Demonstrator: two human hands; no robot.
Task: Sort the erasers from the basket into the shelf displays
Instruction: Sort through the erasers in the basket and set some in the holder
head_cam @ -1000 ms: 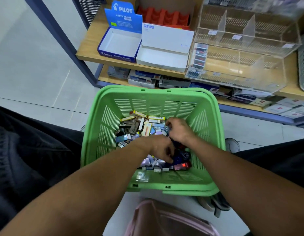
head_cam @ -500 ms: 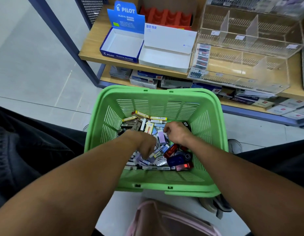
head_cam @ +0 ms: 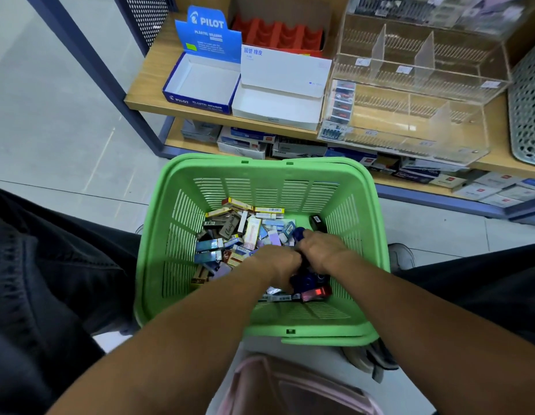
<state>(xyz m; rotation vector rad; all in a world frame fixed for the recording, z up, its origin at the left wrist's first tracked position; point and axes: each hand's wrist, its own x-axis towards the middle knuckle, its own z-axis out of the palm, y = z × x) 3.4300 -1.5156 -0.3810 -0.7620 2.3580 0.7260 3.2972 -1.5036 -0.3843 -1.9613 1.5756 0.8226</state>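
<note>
Both hands have slid toward the right side of the green basket [head_cam: 158,250] since a moment ago, and now they sit pressed close together there. Before, the left hand [head_cam: 278,265] was more in the middle of the pile.

Now the left hand is curled down into the erasers [head_cam: 230,235], its knuckles up. I cannot tell what it holds, because the fingers are hidden under it. The right hand [head_cam: 320,250] is curled too, and something dark blue [head_cam: 299,233] peeks out at its far edge. It looks like it grips that blue thing, but the fingers are hidden, so I am not sure.

Most of the erasers lie to the left and far side of the hands, still in the basket. Many are long little boxes, and they point all different ways. A red one [head_cam: 315,293] lies near the hands on the near right side.

The boxes on the shelf [head_cam: 140,97] are far from the hands, up past the far rim of the basket. The blue box [head_cam: 200,82] and the white box [head_cam: 278,106] look empty inside. The clear case [head_cam: 409,115] is farther right, and the right hand is the nearer one to it. The left hand is nearer to the blue box.

To put an eraser away, a hand would need to lift up and reach far, over the basket rim.
</note>
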